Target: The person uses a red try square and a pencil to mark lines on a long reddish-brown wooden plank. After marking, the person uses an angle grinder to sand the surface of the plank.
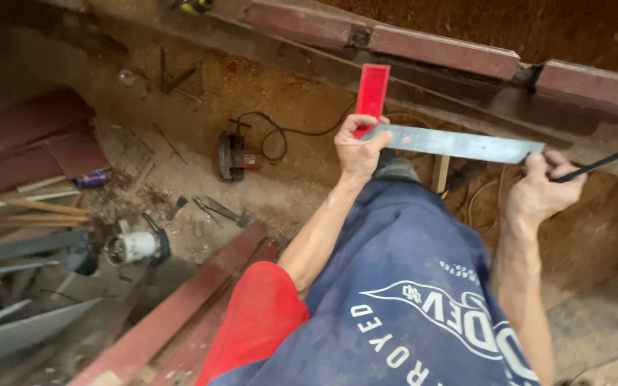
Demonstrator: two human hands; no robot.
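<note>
Try square [423, 129], with red stock and steel blade, is held in the air before a dark red beam [438, 50]: the left hand [357, 146] grips it closed at the corner, while the right hand [541, 189] steadies the blade end and pinches a pencil [602, 163]. Below, a power saw [234, 156] lies on a sawdust-covered floor [180, 107].

Left hand [357, 149] covers the joint where the square's red stock [371, 90] meets its steel blade [459, 144]. Right hand [542, 191] hides the pencil's [599, 164] lower end. Red beam [173, 311] is cut off by the bottom edge.
</note>
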